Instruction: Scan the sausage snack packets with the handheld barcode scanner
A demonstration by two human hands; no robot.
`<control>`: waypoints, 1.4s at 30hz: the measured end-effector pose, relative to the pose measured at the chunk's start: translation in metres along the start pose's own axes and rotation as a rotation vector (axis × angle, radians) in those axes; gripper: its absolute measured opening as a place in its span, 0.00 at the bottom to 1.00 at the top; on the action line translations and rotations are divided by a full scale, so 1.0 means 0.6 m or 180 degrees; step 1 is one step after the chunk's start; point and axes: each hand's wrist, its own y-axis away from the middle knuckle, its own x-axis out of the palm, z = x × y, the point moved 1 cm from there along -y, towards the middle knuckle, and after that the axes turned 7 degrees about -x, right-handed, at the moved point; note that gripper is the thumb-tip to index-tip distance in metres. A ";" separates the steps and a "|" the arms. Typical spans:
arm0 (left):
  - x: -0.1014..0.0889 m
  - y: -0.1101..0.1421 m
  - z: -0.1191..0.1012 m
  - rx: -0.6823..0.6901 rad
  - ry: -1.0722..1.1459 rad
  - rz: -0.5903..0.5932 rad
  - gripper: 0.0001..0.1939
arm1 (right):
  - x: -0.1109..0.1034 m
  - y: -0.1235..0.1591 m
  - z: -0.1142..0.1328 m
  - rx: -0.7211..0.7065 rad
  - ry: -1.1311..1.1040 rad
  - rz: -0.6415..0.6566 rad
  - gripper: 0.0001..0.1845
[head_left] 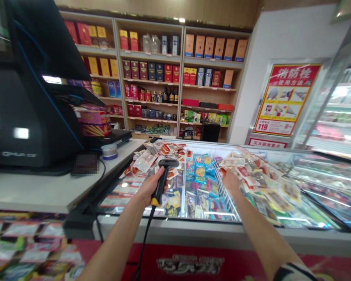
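Observation:
My left hand (148, 189) is wrapped around the grip of a black barcode scanner (164, 173) with a yellow base; its cable hangs down toward me. The scanner head points over the chest freezer (193, 230). My right hand (231, 180) reaches over the freezer's glass lid beside a pile of white and red snack packets (248, 166). Its fingers are curled downward near the packets; whether they grip one is hidden. Blue packets (200, 173) lie between my two hands.
A black point-of-sale terminal (32, 105) stands on the white counter (46, 187) at left, with a tape roll (109, 151) beside it. Shelves of boxed goods (163, 74) fill the back wall. A red fire notice (285, 99) and a fridge door (333, 105) are at right.

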 end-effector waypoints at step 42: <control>-0.007 -0.004 0.007 0.0014 -0.0182 -0.0046 0.18 | 0.002 0.056 0.188 -0.2219 -0.0134 0.0113 0.20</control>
